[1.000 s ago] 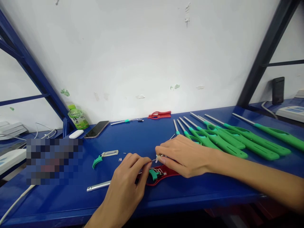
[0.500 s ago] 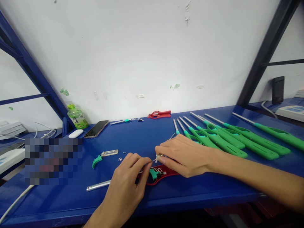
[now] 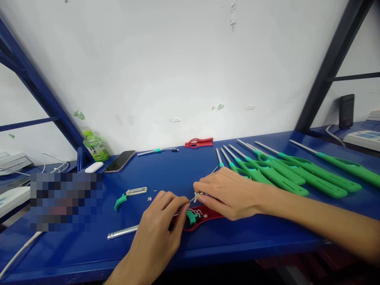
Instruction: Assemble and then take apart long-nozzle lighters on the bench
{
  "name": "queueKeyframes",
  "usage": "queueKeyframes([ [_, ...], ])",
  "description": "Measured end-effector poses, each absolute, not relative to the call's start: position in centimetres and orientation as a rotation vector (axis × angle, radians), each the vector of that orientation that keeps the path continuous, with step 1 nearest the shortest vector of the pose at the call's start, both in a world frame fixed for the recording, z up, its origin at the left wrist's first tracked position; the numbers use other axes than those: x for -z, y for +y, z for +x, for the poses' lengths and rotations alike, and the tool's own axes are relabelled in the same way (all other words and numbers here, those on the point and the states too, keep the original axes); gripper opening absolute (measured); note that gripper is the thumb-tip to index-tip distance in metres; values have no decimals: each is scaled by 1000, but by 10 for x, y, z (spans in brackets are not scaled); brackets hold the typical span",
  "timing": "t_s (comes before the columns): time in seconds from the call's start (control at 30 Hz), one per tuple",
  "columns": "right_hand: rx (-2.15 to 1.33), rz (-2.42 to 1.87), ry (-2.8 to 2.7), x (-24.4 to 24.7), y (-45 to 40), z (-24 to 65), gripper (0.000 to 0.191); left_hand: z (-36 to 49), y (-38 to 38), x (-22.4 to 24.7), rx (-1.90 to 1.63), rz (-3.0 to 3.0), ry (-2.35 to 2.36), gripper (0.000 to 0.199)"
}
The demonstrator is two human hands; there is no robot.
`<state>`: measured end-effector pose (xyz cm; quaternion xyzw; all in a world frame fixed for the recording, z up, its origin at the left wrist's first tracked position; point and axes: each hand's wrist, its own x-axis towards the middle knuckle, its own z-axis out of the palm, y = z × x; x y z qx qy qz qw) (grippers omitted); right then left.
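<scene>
Both hands are close together over an opened red lighter casing (image 3: 212,212) near the table's front edge. My left hand (image 3: 162,221) pinches the end of a thin wire or tube (image 3: 192,199) between thumb and fingertips. My right hand (image 3: 234,194), just to the right, closes on a small white and metal part (image 3: 197,196), mostly hidden by its fingers. Inside the casing lie a green trigger (image 3: 192,217) and loose white wires. A silver lighter tube (image 3: 122,232) sticks out to the left from beneath my left hand.
Several green lighters (image 3: 285,174) lie at the right. A green trigger with a clear tank (image 3: 135,191) and tiny white pieces (image 3: 149,198) rest to the left. Farther back are a phone (image 3: 120,161), a bottle (image 3: 95,146), a metal rod (image 3: 148,152) and a red casing (image 3: 199,143).
</scene>
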<state>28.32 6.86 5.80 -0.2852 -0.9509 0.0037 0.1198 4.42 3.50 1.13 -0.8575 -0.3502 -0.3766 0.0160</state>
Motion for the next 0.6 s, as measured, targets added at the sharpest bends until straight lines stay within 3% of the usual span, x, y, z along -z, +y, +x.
queueKeyframes([
  [0.6,30,-774,-2856,-59,68,283,25,45,31,-14,1223,-2647,-1053,16],
])
